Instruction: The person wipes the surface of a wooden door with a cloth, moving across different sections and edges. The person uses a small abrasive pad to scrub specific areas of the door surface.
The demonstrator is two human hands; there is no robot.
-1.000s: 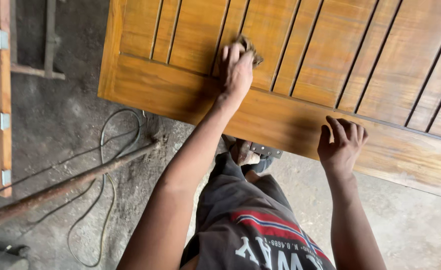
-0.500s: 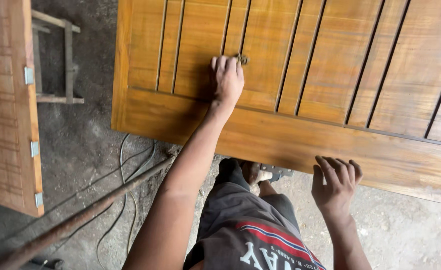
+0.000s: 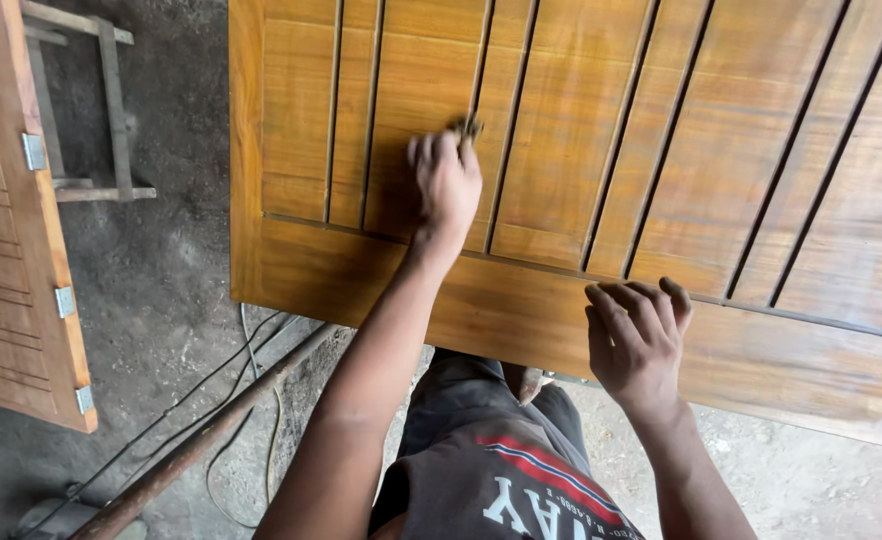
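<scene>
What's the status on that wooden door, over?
Left hand pressing small pad on door. Right hand flat on bottom rail. Nothing in the way.

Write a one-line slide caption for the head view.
Left hand presses a small brownish pad on a grooved wooden door; right hand rests on its bottom rail.

Left hand [image 3: 445,182] presses sanding scrap [image 3: 467,127] on wooden door [image 3: 601,150]; right hand [image 3: 636,340] braces rail.

Soft daylight, faint shadows; left hand [image 3: 446,180] motion-blurred.
</scene>
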